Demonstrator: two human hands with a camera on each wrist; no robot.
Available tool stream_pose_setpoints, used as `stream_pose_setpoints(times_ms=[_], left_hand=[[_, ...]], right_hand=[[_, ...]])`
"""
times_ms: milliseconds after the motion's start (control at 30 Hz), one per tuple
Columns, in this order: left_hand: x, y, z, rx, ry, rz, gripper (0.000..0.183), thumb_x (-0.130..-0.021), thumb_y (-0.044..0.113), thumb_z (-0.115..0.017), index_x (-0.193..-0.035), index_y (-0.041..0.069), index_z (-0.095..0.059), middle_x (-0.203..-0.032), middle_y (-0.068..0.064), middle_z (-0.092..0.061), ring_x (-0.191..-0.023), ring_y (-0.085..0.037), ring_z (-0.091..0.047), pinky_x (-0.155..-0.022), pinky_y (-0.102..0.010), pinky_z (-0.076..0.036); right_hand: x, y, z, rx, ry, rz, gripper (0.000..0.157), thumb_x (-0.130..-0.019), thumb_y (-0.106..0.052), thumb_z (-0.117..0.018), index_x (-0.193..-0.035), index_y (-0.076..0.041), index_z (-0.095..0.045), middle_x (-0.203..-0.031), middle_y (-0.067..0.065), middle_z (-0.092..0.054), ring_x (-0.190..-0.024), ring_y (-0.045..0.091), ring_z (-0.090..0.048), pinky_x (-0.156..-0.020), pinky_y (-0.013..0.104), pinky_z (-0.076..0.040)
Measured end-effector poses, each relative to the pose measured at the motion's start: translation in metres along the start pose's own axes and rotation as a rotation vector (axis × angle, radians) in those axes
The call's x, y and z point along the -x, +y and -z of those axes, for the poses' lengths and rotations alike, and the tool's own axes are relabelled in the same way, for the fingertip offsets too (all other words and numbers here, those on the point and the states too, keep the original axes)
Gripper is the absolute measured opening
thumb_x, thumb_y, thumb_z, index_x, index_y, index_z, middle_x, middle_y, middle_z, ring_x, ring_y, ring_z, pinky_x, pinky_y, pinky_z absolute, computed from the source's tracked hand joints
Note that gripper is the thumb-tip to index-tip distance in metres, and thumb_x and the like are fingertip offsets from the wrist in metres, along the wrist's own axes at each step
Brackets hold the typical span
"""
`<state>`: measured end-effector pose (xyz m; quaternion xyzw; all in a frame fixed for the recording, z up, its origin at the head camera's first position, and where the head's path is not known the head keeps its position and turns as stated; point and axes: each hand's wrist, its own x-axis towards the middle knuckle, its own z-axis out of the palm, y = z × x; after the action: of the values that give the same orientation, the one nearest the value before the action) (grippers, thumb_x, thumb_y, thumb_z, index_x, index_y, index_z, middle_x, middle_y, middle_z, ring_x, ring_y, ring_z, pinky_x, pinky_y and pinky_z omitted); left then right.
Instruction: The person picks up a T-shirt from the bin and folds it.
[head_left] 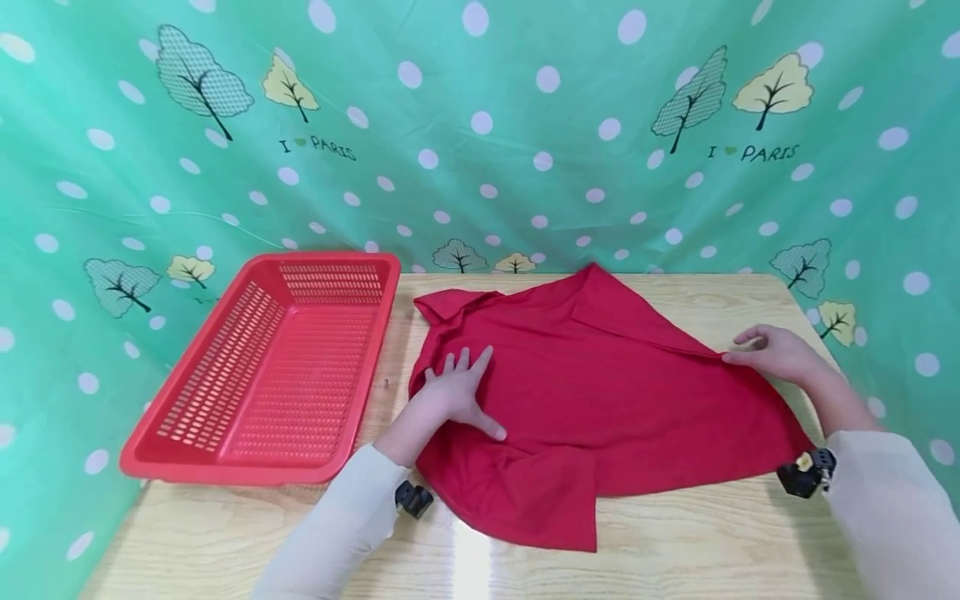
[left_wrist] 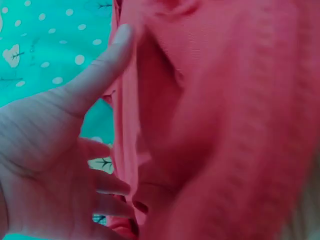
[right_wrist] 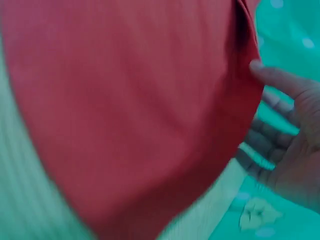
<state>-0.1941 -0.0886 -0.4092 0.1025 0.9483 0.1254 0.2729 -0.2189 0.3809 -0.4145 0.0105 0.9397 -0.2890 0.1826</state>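
Note:
A red short-sleeved shirt (head_left: 630,400) lies spread on the table, creased, with a folded-over flap at its far edge. My left hand (head_left: 453,396) rests on its left part, fingers spread. In the left wrist view the thumb and fingertips of my left hand (left_wrist: 55,145) lie along a fold of the shirt (left_wrist: 210,100). At the right edge of the cloth is my right hand (head_left: 780,354), thumb tip right at the edge and fingers loosely bent. The right wrist view has my right hand (right_wrist: 295,130) beside the shirt (right_wrist: 130,110), fingers apart from the thumb.
A red plastic basket (head_left: 386,333) with slotted sides stands left of the shirt on the light wooden table (head_left: 675,542). Behind and around the table hangs a green dotted cloth (head_left: 517,158) with printed trees. Each wrist wears a small black camera (head_left: 412,498).

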Motion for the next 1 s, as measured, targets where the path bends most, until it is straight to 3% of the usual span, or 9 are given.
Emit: stream_pose_setpoints(times_ms=[100, 233, 333, 433, 600, 700, 833, 933, 1000], left_hand=[[-0.009, 0.006, 0.004, 0.103, 0.079, -0.033, 0.127, -0.060, 0.058, -0.080, -0.152, 0.023, 0.001, -0.158, -0.016, -0.006, -0.144, -0.042, -0.004, -0.108, -0.068, -0.013], [-0.022, 0.012, 0.009, 0.202, 0.135, -0.038, 0.121, -0.065, 0.054, -0.079, -0.152, 0.022, -0.001, -0.157, -0.016, -0.010, -0.144, -0.041, -0.007, -0.111, -0.063, -0.014], [-0.031, 0.013, 0.009, 0.221, 0.137, -0.032, 0.117, -0.068, 0.051, -0.078, -0.152, 0.021, -0.002, -0.157, -0.016, -0.011, -0.144, -0.041, -0.007, -0.112, -0.061, -0.013], [-0.037, 0.010, 0.007, 0.180, 0.146, 0.003, 0.116, -0.068, 0.051, -0.078, -0.152, 0.021, -0.004, -0.157, -0.017, -0.009, -0.144, -0.041, -0.003, -0.111, -0.063, -0.011], [-0.042, 0.000, 0.003, 0.104, 0.139, 0.107, 0.121, -0.064, 0.054, -0.079, -0.152, 0.026, -0.001, -0.158, -0.014, 0.005, -0.143, -0.041, 0.012, -0.108, -0.068, -0.004], [-0.045, -0.005, 0.000, 0.105, 0.118, 0.142, 0.127, -0.061, 0.059, -0.079, -0.151, 0.028, 0.004, -0.157, -0.013, 0.013, -0.142, -0.040, 0.019, -0.105, -0.071, 0.000], [-0.048, -0.011, -0.002, 0.127, 0.101, 0.164, 0.132, -0.058, 0.062, -0.078, -0.150, 0.029, 0.010, -0.156, -0.012, 0.018, -0.140, -0.040, 0.024, -0.103, -0.074, 0.001], [-0.048, -0.013, -0.002, 0.138, 0.091, 0.170, 0.133, -0.057, 0.062, -0.079, -0.149, 0.029, 0.012, -0.156, -0.012, 0.019, -0.139, -0.040, 0.026, -0.102, -0.075, 0.001], [-0.048, -0.013, -0.001, 0.147, 0.088, 0.174, 0.134, -0.057, 0.061, -0.079, -0.149, 0.029, 0.013, -0.156, -0.012, 0.019, -0.140, -0.040, 0.026, -0.102, -0.075, 0.000]], right_hand=[[-0.009, -0.016, -0.011, 0.029, 0.039, 0.063, 0.066, -0.086, -0.043, -0.064, -0.125, 0.007, -0.045, -0.121, 0.034, -0.049, -0.105, 0.044, -0.052, -0.081, 0.047, -0.050], [-0.030, -0.039, -0.033, 0.088, 0.147, 0.196, 0.057, -0.084, -0.036, -0.069, -0.119, 0.005, -0.053, -0.116, 0.029, -0.053, -0.105, 0.043, -0.050, -0.087, 0.053, -0.044], [-0.047, -0.057, -0.051, 0.180, 0.262, 0.326, 0.041, -0.084, -0.027, -0.069, -0.112, 0.002, -0.061, -0.110, 0.025, -0.056, -0.102, 0.040, -0.050, -0.088, 0.054, -0.042], [-0.061, -0.075, -0.067, 0.246, 0.267, 0.400, 0.044, -0.084, -0.029, -0.069, -0.118, -0.002, -0.061, -0.116, 0.023, -0.055, -0.108, 0.040, -0.048, -0.092, 0.055, -0.041], [-0.073, -0.084, -0.085, 0.311, 0.235, 0.349, 0.056, -0.088, -0.037, -0.063, -0.131, -0.003, -0.052, -0.128, 0.025, -0.049, -0.116, 0.043, -0.045, -0.097, 0.058, -0.038], [-0.076, -0.081, -0.091, 0.329, 0.304, 0.313, 0.050, -0.088, -0.036, -0.063, -0.126, -0.003, -0.056, -0.123, 0.025, -0.052, -0.111, 0.042, -0.048, -0.095, 0.056, -0.040], [-0.076, -0.078, -0.093, 0.363, 0.367, 0.336, 0.036, -0.089, -0.030, -0.062, -0.115, -0.005, -0.064, -0.112, 0.022, -0.057, -0.102, 0.038, -0.053, -0.087, 0.054, -0.045], [-0.075, -0.075, -0.089, 0.251, 0.390, 0.304, 0.032, -0.092, -0.027, -0.057, -0.112, -0.004, -0.066, -0.109, 0.021, -0.061, -0.101, 0.037, -0.056, -0.086, 0.052, -0.046], [-0.073, -0.071, -0.083, 0.084, 0.418, 0.238, 0.035, -0.095, -0.028, -0.052, -0.113, -0.001, -0.064, -0.108, 0.021, -0.063, -0.099, 0.034, -0.057, -0.085, 0.048, -0.046]])
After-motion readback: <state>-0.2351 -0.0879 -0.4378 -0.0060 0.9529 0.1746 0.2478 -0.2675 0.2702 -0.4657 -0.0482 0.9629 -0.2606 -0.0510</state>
